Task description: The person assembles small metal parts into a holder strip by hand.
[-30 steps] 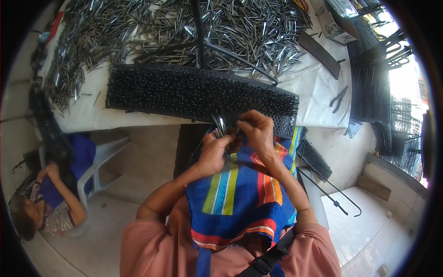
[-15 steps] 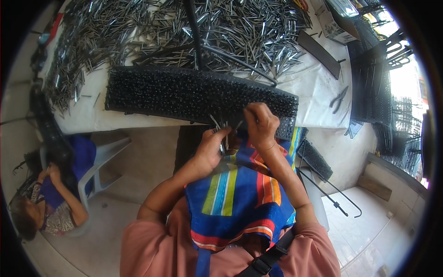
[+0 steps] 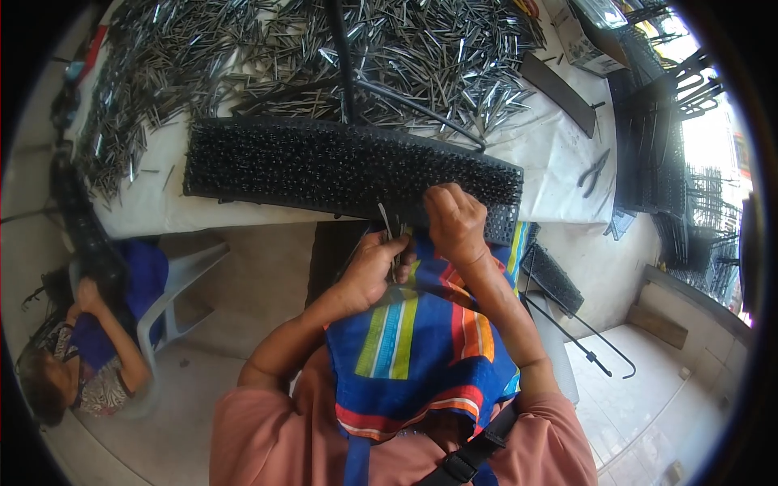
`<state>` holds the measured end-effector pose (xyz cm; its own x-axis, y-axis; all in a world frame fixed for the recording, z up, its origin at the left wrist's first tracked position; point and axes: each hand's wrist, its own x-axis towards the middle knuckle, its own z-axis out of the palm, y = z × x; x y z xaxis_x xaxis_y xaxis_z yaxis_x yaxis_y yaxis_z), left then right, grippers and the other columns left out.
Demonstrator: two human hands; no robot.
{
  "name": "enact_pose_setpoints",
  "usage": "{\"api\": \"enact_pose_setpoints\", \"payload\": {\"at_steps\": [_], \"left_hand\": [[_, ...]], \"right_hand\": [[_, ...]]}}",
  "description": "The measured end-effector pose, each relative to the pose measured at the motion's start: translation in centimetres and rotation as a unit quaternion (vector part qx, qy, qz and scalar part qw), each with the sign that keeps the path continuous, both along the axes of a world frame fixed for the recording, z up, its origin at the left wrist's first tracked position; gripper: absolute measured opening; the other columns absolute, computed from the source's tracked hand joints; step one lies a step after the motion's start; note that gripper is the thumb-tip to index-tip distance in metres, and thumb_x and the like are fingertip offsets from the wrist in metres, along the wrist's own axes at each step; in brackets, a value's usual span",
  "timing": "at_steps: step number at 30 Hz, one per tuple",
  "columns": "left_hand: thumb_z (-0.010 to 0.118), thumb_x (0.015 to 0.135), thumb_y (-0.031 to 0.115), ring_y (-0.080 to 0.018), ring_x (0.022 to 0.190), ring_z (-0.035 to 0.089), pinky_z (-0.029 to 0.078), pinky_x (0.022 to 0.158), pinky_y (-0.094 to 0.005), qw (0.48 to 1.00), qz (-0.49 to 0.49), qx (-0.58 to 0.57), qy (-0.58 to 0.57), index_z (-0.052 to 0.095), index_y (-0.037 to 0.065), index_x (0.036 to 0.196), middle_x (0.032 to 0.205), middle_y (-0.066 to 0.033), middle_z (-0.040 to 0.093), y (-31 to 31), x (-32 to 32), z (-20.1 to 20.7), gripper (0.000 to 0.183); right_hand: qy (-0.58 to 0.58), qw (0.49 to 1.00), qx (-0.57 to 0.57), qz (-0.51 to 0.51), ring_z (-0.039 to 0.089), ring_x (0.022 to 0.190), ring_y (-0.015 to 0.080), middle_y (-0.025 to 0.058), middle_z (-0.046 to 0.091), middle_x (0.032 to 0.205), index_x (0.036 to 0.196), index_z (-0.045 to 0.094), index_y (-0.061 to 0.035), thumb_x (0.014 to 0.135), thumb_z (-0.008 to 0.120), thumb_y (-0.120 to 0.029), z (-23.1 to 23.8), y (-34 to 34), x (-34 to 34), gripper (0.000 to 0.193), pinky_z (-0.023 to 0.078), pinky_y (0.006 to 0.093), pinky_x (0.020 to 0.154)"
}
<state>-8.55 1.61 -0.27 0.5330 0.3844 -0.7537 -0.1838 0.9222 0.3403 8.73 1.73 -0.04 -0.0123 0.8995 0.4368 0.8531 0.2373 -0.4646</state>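
A long black panel (image 3: 308,165), its face crowded with small shiny loops or tips, lies across the near edge of the table. My left hand (image 3: 366,271) is closed on a few thin metal strips (image 3: 384,217), which poke up past its fingers just below the panel. To its right, my right hand (image 3: 455,223) is over the panel's lower right part with its fingers curled together. Whatever those fingers pinch is hidden. Near that hand, the panel's right end shows bare perforations. A striped blue, red and green cloth (image 3: 433,332) covers my lap.
A wide heap of loose metal strips (image 3: 429,61) fills the back of the white-covered table (image 3: 559,190). Black rods rise behind the panel. Pliers (image 3: 596,172) and a dark flat plate (image 3: 559,93) lie at right. Black racks stand beyond. Another person (image 3: 101,348) sits at lower left.
My right hand has shifted slightly left and down over the panel, its fingers still curled. The strips in my left hand have changed angle a little.
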Motion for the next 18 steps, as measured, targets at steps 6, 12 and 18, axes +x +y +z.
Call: {"api": "enact_pose_setpoints", "payload": {"at_steps": [6,12,18], "left_hand": [[0.053,0.096,0.017,-0.0130,0.060,0.055,0.043,0.052,-0.0254,0.999,-0.043,0.017,-0.025,0.059,0.003,0.097,0.075,-0.0053,0.058,-0.6,-0.1,-1.0,0.016],[0.051,0.097,0.016,-0.0134,0.066,0.059,0.047,0.058,-0.0256,0.995,-0.087,0.031,-0.046,0.059,0.004,0.101,0.078,-0.0050,0.061,-0.3,-0.2,-1.8,0.015],[0.051,0.097,0.013,-0.0131,0.066,0.059,0.048,0.059,-0.0255,0.994,-0.091,0.039,-0.034,0.059,0.004,0.104,0.079,-0.0049,0.062,-0.2,-0.5,-1.2,0.014]], "right_hand": [[-0.054,0.998,-0.015,0.000,0.057,0.056,0.0256,0.0066,0.057,0.073,0.084,0.059,-0.0069,0.073,0.063,0.003,0.3,0.5,-0.3,0.015,0.046,0.0345,0.051],[-0.041,0.999,-0.025,-0.015,0.058,0.059,0.0254,0.0069,0.058,0.076,0.089,0.060,-0.0061,0.072,0.063,0.000,0.0,0.2,0.1,0.018,0.047,0.0347,0.052],[-0.047,0.994,-0.076,-0.061,0.060,0.062,0.0273,0.0082,0.060,0.078,0.096,0.062,-0.0046,0.076,0.067,-0.003,0.9,0.2,-1.6,0.020,0.048,0.0350,0.055]]}}
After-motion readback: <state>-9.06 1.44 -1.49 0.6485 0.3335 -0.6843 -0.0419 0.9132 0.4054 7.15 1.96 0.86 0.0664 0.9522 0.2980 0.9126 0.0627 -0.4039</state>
